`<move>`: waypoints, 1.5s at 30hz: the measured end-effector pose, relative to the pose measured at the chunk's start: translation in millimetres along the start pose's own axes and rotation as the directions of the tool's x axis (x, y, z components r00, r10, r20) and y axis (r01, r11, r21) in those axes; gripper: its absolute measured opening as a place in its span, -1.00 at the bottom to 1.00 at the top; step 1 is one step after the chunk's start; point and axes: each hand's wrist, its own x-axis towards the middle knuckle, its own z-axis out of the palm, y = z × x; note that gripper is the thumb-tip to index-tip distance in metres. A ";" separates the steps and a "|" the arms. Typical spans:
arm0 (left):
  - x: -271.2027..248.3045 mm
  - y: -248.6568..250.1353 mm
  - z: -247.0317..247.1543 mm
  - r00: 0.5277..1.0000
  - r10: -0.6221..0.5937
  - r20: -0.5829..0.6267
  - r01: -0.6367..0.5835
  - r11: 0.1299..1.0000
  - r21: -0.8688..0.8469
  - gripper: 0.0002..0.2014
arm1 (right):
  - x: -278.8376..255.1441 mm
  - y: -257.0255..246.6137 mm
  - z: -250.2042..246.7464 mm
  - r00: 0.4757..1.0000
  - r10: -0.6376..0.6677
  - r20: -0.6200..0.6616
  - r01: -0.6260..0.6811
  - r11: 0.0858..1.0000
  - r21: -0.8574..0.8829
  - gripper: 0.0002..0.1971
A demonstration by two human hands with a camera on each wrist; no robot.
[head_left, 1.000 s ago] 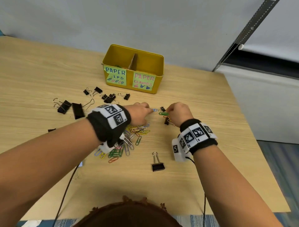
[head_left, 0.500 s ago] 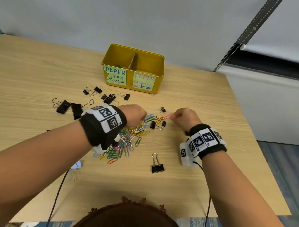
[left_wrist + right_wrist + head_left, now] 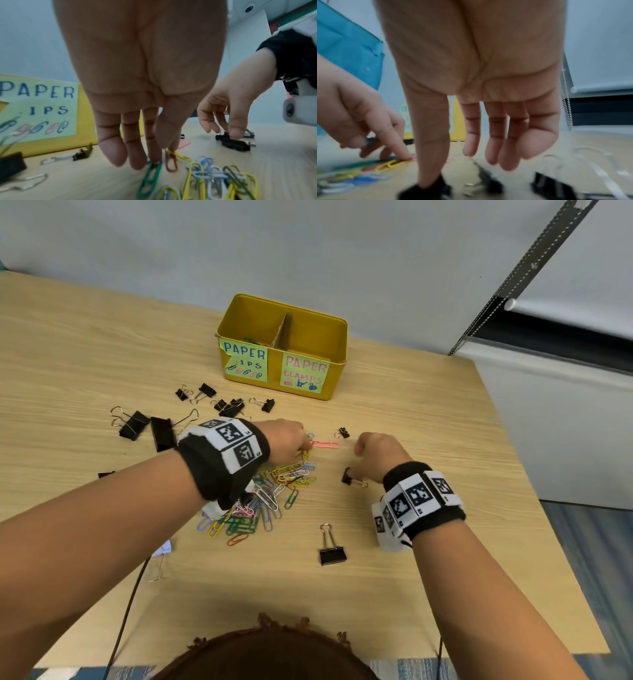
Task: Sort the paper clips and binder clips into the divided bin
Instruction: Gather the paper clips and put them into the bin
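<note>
Left hand [image 3: 286, 440] fingers press paper clips [image 3: 291, 474]; right hand [image 3: 378, 455] touches binder clip [image 3: 347, 478].

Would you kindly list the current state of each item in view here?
Divided bin: upright, open-topped, some clips in the left compartment.
Paper clips: loose pile on the table.
Small binder clip: touched by right hand.
Left hand: fingertips on paper clips.
Large binder clip: lying alone, untouched.
</note>
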 end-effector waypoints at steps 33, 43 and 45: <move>-65.6 -30.7 51.1 0.945 -0.326 0.022 0.304 0.852 -0.425 -0.60 | -16.8 -86.2 30.2 0.863 -0.467 0.190 0.479 0.878 -0.017 -0.67; -65.5 -73.3 24.0 0.959 -0.279 -0.040 0.098 0.461 -0.882 -0.78 | 20.2 -62.3 -14.9 0.919 -0.351 0.181 0.089 0.632 0.770 -0.84; -63.9 -82.1 1.6 0.949 -0.296 -0.105 0.024 0.400 -0.916 -0.81 | 25.5 -74.1 -39.3 0.926 -0.359 0.117 0.095 0.523 0.847 -0.83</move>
